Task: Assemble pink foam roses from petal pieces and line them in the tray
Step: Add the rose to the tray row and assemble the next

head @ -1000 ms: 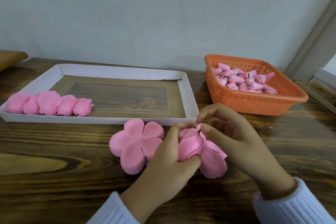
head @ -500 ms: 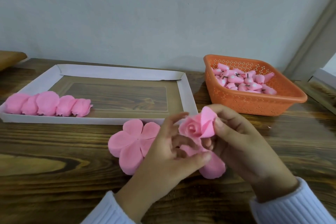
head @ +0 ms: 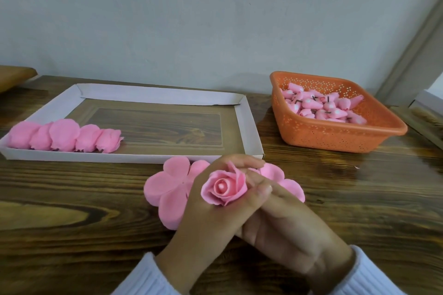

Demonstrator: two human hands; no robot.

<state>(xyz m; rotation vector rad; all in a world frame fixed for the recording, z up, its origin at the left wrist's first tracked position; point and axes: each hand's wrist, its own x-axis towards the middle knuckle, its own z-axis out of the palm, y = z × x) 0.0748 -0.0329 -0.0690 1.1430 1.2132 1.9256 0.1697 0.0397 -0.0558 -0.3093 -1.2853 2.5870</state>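
Tray (head: 248, 127) open rt of roses (head: 64, 137); petal pc (head: 167, 187) fronts it.

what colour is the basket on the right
Orange; the basket shows best in the head view.

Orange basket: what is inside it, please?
The orange basket holds a pile of small pink foam buds, some with short dark stems. The pile hides the floor beneath it, and the near wall covers the lowest buds.

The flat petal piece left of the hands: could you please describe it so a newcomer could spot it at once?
Start at the white cardboard tray on the wooden table. Just outside its near wall, beside the left hand, lies the flat petal piece. Unlike the rolled roses in the tray, it is spread open like a clover.
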